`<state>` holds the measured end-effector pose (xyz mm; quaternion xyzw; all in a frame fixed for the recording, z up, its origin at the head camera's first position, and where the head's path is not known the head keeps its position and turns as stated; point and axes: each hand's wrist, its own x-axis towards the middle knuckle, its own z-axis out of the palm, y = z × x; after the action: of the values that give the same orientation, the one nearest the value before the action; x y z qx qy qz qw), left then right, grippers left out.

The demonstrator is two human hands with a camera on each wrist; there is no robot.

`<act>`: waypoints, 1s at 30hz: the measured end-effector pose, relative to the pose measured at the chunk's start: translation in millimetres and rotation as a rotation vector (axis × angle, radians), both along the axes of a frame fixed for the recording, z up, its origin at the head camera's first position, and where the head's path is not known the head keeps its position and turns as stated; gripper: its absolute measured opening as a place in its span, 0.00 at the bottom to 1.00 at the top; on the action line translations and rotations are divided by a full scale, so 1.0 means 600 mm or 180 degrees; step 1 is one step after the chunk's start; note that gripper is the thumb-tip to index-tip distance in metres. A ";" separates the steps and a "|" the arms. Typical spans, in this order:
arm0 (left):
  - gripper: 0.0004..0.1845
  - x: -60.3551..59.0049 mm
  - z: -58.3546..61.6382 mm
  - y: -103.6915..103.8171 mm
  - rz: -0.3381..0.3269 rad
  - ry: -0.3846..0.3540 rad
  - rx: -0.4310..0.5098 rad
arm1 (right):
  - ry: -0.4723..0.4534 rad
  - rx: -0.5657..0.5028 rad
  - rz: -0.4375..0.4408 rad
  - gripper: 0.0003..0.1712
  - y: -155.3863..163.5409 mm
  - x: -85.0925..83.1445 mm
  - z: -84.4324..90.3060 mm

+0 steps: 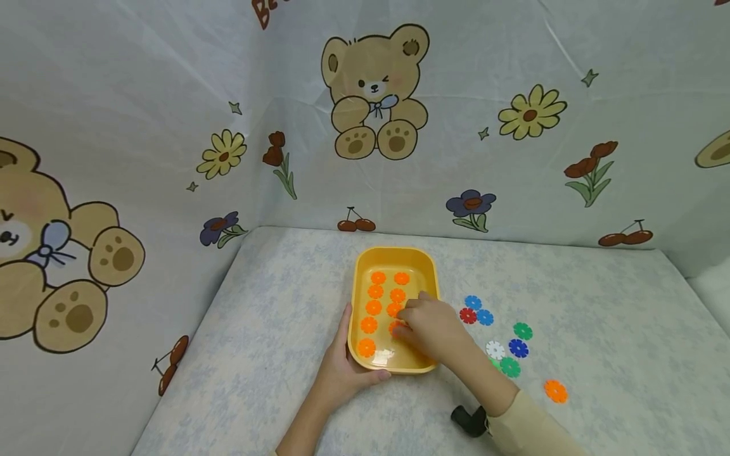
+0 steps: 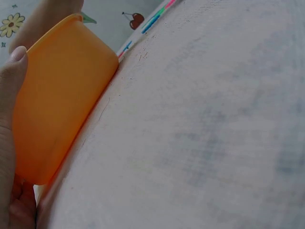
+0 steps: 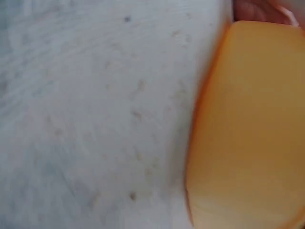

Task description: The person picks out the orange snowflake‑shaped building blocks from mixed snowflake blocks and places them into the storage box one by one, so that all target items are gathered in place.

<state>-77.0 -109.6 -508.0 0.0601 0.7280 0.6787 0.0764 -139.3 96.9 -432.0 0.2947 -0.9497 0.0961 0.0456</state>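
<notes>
A yellow-orange tray (image 1: 393, 256) stands on the pale cloth with several orange snowflake discs (image 1: 373, 307) in two columns inside. My left hand (image 1: 344, 367) grips its near left corner, fingers along the left wall and thumb on the near rim. In the left wrist view the thumb (image 2: 15, 62) lies on the tray's outer wall (image 2: 62, 105). My right hand (image 1: 429, 326) reaches into the tray, its fingertips curled on an orange disc (image 1: 395, 329) in the right column. The right wrist view shows only the tray's outer wall (image 3: 248, 124) and cloth.
Loose discs lie right of the tray: blue (image 1: 473, 302), red (image 1: 467, 315), green (image 1: 522, 330), white (image 1: 495, 349), dark blue (image 1: 518, 348), and an orange one (image 1: 556, 391) nearest me. Cloth walls printed with bears stand behind and at the left.
</notes>
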 end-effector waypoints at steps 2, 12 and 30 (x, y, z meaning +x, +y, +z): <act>0.71 -0.001 -0.001 0.000 -0.0002 0.0010 0.0001 | 0.0102 -0.0165 0.0010 0.13 0.013 0.007 0.012; 0.72 0.000 -0.002 0.001 -0.0001 0.0104 -0.0036 | 0.0140 -0.0352 -0.0299 0.15 0.138 0.050 0.033; 0.71 0.000 0.001 0.003 0.0016 -0.0028 0.0071 | -0.1618 0.0424 -0.1406 0.42 0.357 0.109 -0.025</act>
<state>-76.8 -107.6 -507.2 0.0561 0.7202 0.6871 0.0772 -74.1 311.3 -447.3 0.0509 -0.9757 0.0921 -0.1922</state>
